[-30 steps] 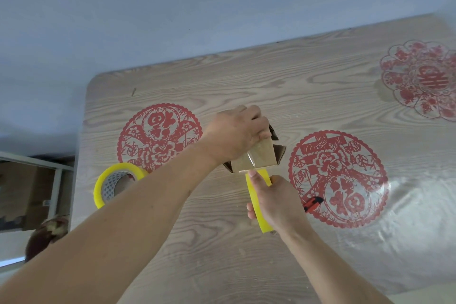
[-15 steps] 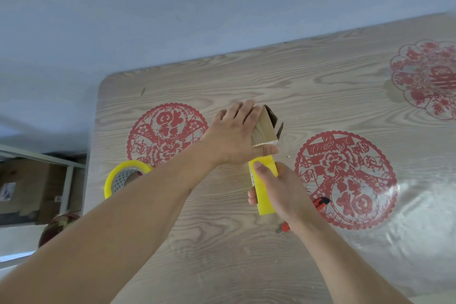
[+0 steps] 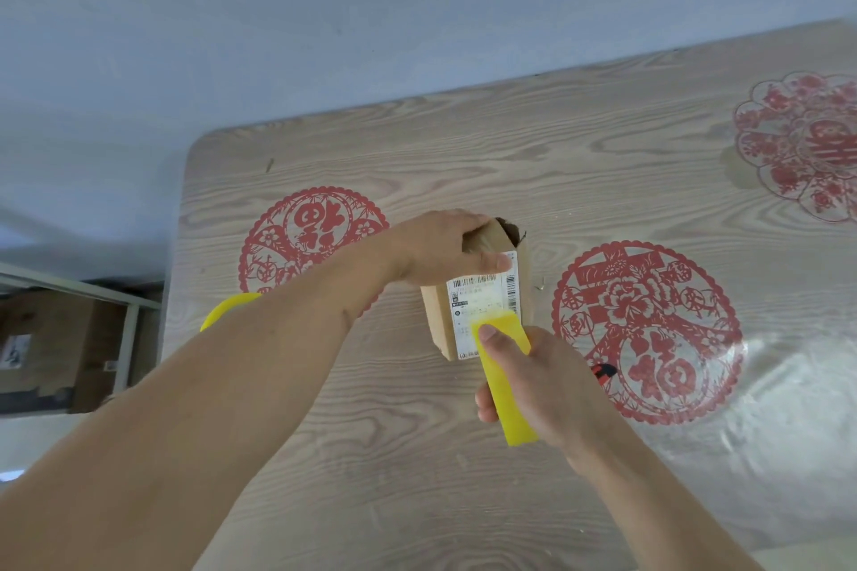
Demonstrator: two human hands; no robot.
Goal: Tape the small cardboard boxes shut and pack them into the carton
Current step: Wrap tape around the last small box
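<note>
The small cardboard box [image 3: 438, 315] has a white label [image 3: 482, 299] on its side. The label shows black bar codes along its top and its right edge, but the tiny print is too small to read. On the desk [image 3: 463, 162], a red paper-cut circle [image 3: 647, 332] at 3 o'clock from the box holds the sign 福, and the red circle [image 3: 313, 230] at 9 o'clock holds a big sign too fancy to read.
</note>
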